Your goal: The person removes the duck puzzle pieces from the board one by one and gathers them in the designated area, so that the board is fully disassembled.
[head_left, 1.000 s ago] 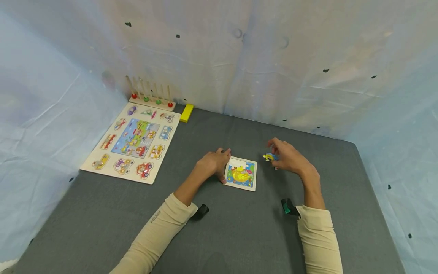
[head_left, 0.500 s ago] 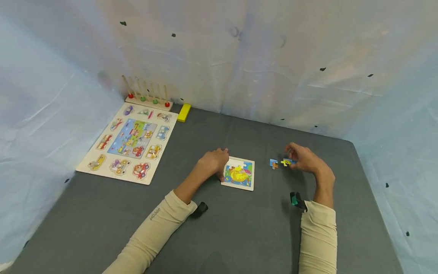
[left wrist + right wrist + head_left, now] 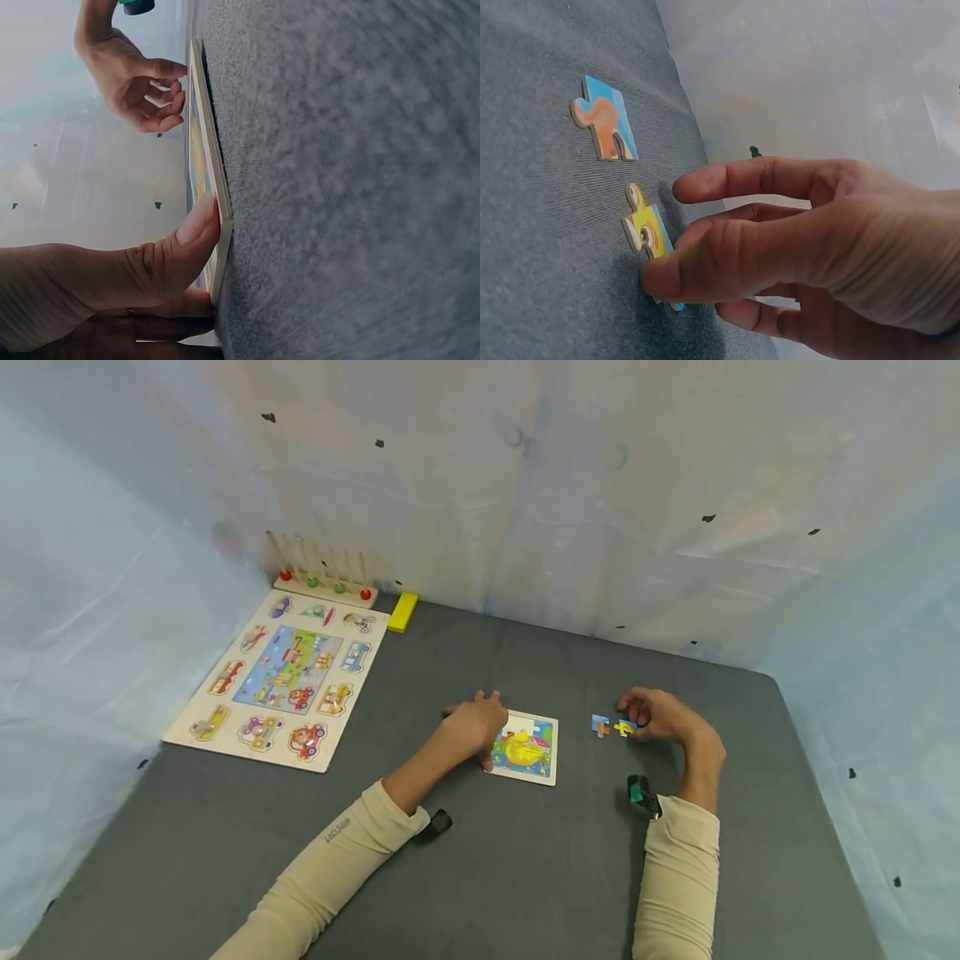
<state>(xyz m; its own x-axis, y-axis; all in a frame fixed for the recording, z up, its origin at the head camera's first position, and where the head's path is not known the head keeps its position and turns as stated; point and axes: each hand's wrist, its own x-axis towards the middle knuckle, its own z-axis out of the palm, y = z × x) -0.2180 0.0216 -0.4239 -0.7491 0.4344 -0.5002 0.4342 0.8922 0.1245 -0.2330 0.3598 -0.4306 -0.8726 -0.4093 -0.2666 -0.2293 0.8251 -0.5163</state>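
My left hand (image 3: 476, 727) holds the left side of a small square wooden jigsaw board (image 3: 525, 778). In the left wrist view the thumb (image 3: 196, 221) lies on the board's edge, with the fingers partly hidden below it. The board shows a yellow bird picture with a pale gap at its upper left. To the right, my right hand (image 3: 663, 717) pinches a yellow jigsaw piece (image 3: 646, 221) with an eye on it, close above the table or on it. Beside that lies a blue and orange jigsaw piece (image 3: 606, 124). The right index finger stands off the yellow piece.
A large wooden peg puzzle (image 3: 352, 693) with vehicle pictures lies at the left. Behind it stands a rack of upright pegs with beads (image 3: 326, 587), next to a yellow block (image 3: 402, 612). Pale sheeting (image 3: 600, 485) borders the grey table (image 3: 480, 877).
My right hand has moved right, away from the board, then slightly nearer to me. The orange piece, mostly covered by that hand earlier, now lies in plain sight. My left hand stays at the board.
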